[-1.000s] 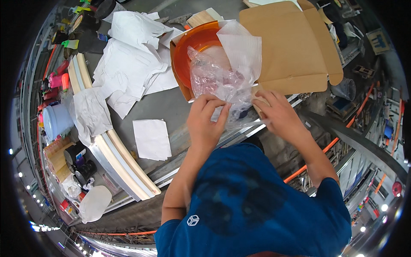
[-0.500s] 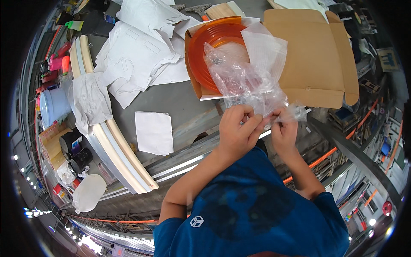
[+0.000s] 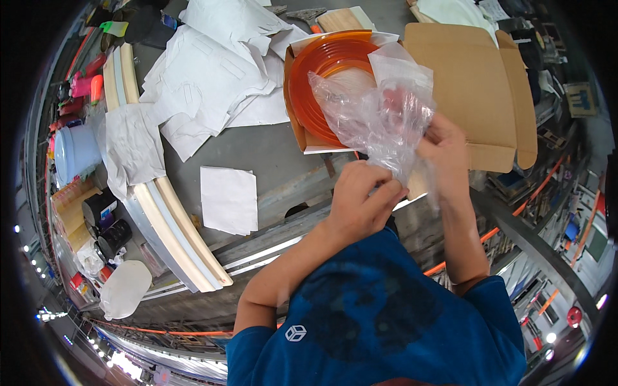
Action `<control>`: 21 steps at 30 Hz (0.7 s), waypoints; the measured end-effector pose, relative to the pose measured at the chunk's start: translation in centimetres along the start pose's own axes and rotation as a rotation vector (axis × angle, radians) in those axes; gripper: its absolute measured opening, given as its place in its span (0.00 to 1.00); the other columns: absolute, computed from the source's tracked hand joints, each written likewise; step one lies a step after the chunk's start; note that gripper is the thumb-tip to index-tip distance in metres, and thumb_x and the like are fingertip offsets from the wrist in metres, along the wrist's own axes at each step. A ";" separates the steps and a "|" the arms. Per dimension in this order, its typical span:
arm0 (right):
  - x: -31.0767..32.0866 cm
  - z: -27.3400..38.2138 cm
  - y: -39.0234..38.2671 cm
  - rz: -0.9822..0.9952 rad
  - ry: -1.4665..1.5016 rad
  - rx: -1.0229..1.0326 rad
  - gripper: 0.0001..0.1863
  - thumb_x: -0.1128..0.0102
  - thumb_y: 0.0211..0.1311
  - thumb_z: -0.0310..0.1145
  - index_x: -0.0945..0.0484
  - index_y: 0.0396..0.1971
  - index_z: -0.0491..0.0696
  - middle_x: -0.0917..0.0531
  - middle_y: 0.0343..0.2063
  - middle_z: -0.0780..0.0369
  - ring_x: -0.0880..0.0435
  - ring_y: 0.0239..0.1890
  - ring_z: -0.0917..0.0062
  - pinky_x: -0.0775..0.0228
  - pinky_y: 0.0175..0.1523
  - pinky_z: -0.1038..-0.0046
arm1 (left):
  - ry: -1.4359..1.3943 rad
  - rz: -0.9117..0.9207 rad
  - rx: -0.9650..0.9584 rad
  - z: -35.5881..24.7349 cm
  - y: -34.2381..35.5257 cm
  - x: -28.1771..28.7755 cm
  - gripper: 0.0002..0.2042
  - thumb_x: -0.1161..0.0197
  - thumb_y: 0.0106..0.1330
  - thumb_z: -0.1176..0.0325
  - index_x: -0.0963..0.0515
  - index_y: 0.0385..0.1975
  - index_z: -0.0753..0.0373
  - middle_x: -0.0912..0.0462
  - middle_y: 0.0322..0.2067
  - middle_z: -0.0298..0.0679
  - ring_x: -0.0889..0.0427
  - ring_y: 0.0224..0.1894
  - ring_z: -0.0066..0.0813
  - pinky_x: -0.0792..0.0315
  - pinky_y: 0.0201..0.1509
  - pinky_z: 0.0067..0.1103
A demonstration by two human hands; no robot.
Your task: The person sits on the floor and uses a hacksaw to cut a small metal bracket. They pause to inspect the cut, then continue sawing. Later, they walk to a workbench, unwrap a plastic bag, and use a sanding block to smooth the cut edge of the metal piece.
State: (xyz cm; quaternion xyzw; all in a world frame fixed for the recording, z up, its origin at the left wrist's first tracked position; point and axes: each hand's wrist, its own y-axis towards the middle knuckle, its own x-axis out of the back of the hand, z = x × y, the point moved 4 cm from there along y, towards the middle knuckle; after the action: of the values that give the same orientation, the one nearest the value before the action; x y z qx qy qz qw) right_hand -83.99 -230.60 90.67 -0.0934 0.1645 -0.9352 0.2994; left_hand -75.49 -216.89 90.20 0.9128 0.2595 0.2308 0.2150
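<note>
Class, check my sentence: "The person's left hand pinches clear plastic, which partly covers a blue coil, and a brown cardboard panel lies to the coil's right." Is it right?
Not quite: the coil is orange, not blue, as the head view shows. The left hand, clear plastic and brown cardboard panel are described correctly.
</note>
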 end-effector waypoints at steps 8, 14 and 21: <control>1.3 0.7 -1.2 0.111 -0.563 0.218 0.15 0.41 0.57 0.25 0.20 0.43 0.36 0.16 0.40 0.58 0.19 0.40 0.77 0.28 0.45 0.73 | -0.070 0.224 0.042 0.9 -3.1 -2.3 0.10 0.31 0.52 0.71 0.24 0.32 0.62 0.27 0.33 0.39 0.27 0.35 0.38 0.33 0.38 0.29; 2.0 0.6 -1.1 0.076 -0.134 -0.129 0.14 0.42 0.61 0.26 0.18 0.44 0.36 0.15 0.38 0.61 0.19 0.39 0.83 0.28 0.45 0.79 | -0.130 0.253 0.078 0.9 -2.5 -2.6 0.10 0.31 0.52 0.70 0.25 0.32 0.61 0.28 0.33 0.38 0.27 0.35 0.37 0.34 0.38 0.28; -0.2 3.1 -0.4 0.166 -0.278 -0.037 0.13 0.41 0.59 0.26 0.18 0.43 0.38 0.15 0.36 0.63 0.19 0.39 0.83 0.27 0.47 0.79 | -0.094 0.184 0.088 2.8 -1.3 -2.7 0.09 0.28 0.50 0.69 0.23 0.28 0.59 0.29 0.27 0.38 0.28 0.28 0.39 0.35 0.31 0.30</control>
State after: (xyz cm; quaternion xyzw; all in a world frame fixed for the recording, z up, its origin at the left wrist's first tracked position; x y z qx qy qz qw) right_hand -83.21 -230.96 93.66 -0.2133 0.1457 -0.8823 0.3936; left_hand -76.48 -218.19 86.45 0.9511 0.1742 0.1950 0.1645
